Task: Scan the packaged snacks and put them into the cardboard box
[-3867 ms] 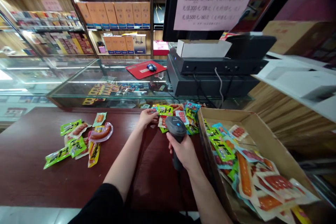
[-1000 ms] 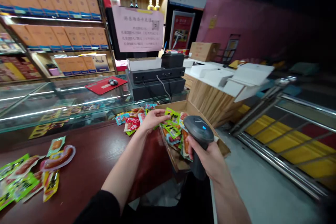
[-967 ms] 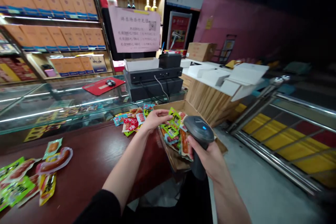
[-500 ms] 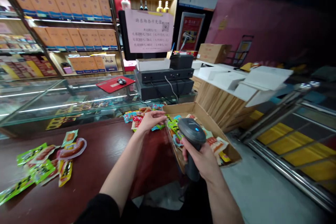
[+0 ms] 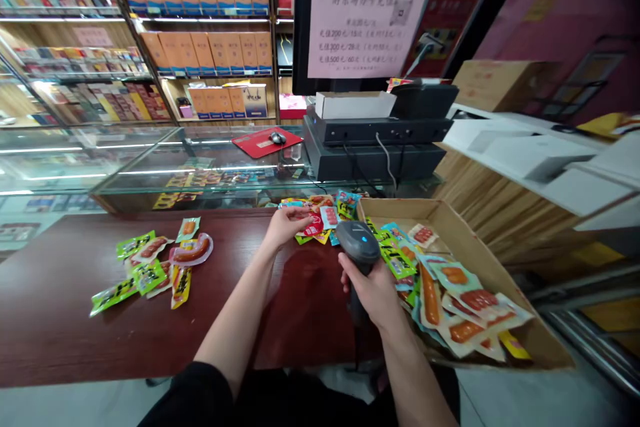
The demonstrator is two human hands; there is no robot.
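My left hand [image 5: 286,229] reaches over a pile of snack packets, its fingers pinched at the edge of a small sausage packet [image 5: 330,217]. A red packet [image 5: 314,224] lies just below those fingertips. My right hand [image 5: 373,290] grips a dark handheld barcode scanner [image 5: 358,243] with a blue light on top, its head close to the pile. To the right, an open cardboard box [image 5: 463,223] holds many sausage packets [image 5: 467,330] and green packets [image 5: 395,257]. A separate group of packets [image 5: 150,275], including a curved sausage [image 5: 193,251], lies on the left of the table.
The dark red wooden table [image 5: 240,340] meets a glass display counter [image 5: 220,177]. On the counter stand a monitor with a pink sign [image 5: 367,27], a black cash drawer [image 5: 375,163] and a mouse on a red pad [image 5: 260,142]. White boxes [image 5: 530,153] stand at the right.
The view has turned left and down, showing more of the table and box. My left hand has moved left from the box's edge to the pile. The scanner has moved left, out from over the box.
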